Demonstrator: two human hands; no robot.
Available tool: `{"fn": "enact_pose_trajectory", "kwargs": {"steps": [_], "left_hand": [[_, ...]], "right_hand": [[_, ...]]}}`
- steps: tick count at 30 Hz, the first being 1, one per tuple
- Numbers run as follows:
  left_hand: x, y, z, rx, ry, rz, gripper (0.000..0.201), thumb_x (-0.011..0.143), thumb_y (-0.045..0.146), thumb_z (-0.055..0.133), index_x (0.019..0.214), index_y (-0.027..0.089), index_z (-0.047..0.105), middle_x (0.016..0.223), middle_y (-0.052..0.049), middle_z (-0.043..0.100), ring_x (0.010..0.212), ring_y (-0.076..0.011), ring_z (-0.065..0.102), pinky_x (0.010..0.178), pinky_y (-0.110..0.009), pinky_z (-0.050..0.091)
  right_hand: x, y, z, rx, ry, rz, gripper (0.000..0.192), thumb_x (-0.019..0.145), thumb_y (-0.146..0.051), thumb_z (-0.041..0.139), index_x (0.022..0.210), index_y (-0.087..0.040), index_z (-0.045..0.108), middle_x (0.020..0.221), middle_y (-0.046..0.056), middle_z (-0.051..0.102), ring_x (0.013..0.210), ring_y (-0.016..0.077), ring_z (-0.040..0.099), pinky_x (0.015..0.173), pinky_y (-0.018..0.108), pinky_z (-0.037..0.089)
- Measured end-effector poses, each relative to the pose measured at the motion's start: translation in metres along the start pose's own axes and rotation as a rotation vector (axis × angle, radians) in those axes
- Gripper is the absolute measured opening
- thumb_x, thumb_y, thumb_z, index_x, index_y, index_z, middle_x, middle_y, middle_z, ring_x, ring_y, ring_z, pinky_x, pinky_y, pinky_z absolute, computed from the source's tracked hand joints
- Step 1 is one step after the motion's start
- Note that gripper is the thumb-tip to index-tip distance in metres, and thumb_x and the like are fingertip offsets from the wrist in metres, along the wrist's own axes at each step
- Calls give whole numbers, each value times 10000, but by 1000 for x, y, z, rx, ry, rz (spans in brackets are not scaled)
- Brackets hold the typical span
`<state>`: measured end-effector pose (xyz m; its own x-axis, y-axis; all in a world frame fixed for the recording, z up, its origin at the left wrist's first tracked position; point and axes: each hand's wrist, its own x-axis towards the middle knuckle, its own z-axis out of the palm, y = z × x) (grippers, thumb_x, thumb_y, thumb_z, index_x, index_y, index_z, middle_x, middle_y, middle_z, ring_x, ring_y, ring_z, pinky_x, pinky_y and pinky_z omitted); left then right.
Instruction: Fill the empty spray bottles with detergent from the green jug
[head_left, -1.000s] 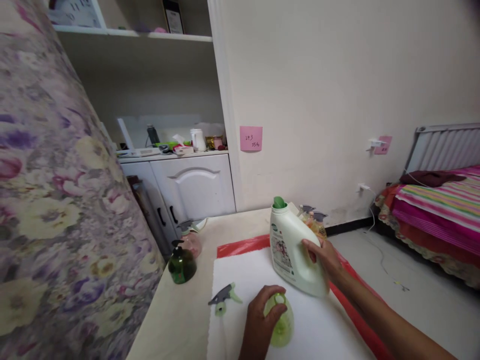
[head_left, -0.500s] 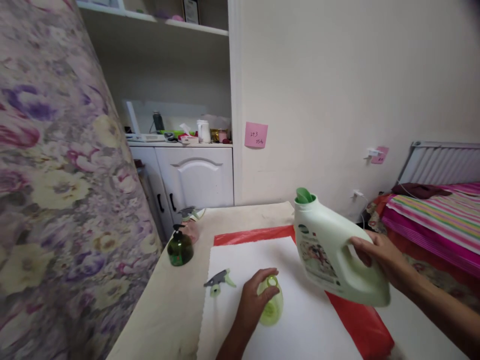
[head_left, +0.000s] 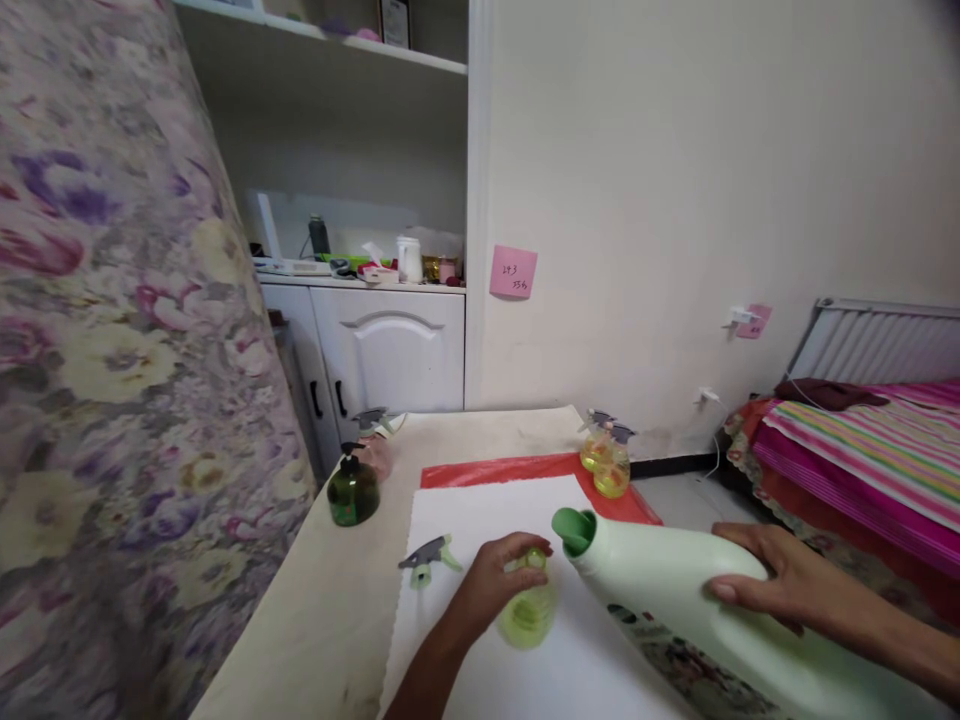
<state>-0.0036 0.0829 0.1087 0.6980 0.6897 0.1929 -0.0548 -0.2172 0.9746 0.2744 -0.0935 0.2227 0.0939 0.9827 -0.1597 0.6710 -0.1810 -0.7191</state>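
Observation:
My right hand (head_left: 772,580) grips a large pale green detergent jug (head_left: 675,610), tipped almost flat with its open green spout (head_left: 574,530) pointing left. Just left of and below the spout stands a small green transparent bottle (head_left: 529,610) without its top, held upright by my left hand (head_left: 491,585) on a white cloth (head_left: 487,510). The spout hangs close above the small bottle's mouth. A grey and green spray head (head_left: 429,558) lies loose on the cloth to the left.
A red sheet (head_left: 517,468) lies under the cloth on a cream table (head_left: 330,610). A dark green pump bottle (head_left: 351,490), a pink spray bottle (head_left: 375,445) and two yellow spray bottles (head_left: 609,465) stand at the back. Flowered fabric (head_left: 112,350) fills the left; a bed (head_left: 862,440) stands right.
My right hand has lifted the jug from the table, swung it right, then tilted it down until its spout sits over the small bottle. My left hand stayed on the bottle.

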Motion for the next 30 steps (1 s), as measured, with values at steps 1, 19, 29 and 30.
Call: {"fn": "enact_pose_trajectory", "kwargs": {"steps": [1,19,29,30], "left_hand": [[1,-2,0,-25,-14,3,299,697,166,701,995,193,720,1016,-59,727,989,-249,631,905,-336,443],[-5,-14,5,-103,46,-11,231,740,218,695,967,192,727,961,-44,725,936,-231,629,855,-314,448],[-2,-17,10,-214,54,-41,229,701,223,728,927,190,747,913,-34,736,887,-220,638,823,-302,452],[-2,-16,10,-212,55,-42,225,699,223,731,920,188,749,905,-35,737,884,-221,638,821,-303,453]], "right_hand": [[1,0,0,-61,14,-16,371,750,-530,660,764,-181,536,643,-42,503,515,97,461,426,194,315],[8,-20,-5,-154,-101,-150,466,798,-481,653,1197,-247,595,1032,27,725,874,233,680,694,238,525],[11,-39,-5,-319,-149,-185,376,788,-464,664,1104,-262,645,948,26,740,785,213,691,633,224,527],[11,-40,-5,-336,-152,-187,377,787,-465,663,1102,-260,648,925,27,743,769,211,693,619,222,525]]}}
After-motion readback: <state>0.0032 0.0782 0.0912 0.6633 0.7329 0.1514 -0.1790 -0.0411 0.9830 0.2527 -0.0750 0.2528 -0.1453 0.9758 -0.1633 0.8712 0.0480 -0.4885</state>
